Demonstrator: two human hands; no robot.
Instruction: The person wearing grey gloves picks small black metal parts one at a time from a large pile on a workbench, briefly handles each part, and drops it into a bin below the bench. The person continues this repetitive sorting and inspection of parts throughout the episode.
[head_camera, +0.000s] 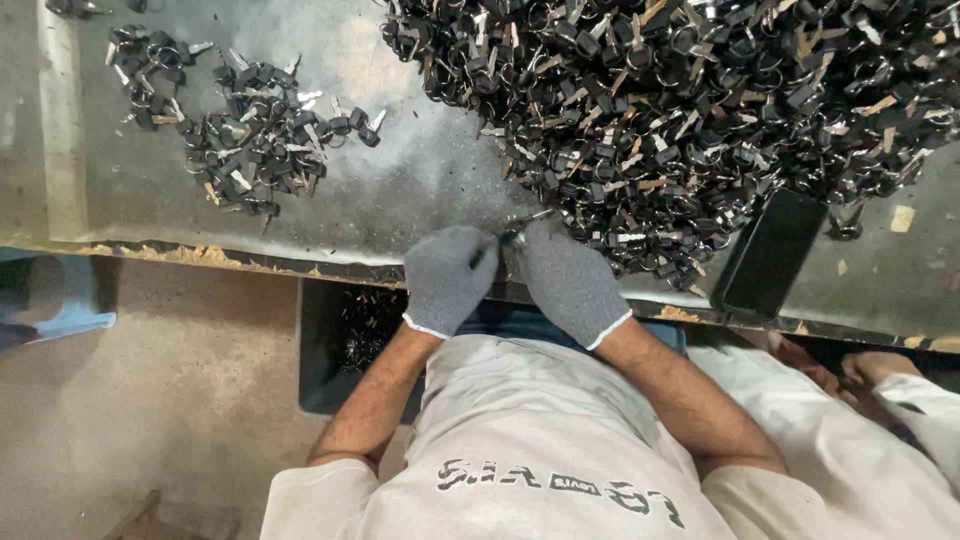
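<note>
Head view: gloved left hand (448, 278) and right hand (572, 282) pinching one key (522, 226) together; possibly slipping off table (420, 190) edge into bin (350, 345).

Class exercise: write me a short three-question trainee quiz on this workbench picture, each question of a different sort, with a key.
1. True or false: both hands wear grey knit gloves.
2. Which pile of keys is larger? A) the left one B) the right one
3. What flat black thing lies at the table's front edge, right of the hands?

Key
1. True: left hand and right hand are gloved, pinching a small metal piece.
2. B: large pile, small pile.
3. A phone on the table.
</note>
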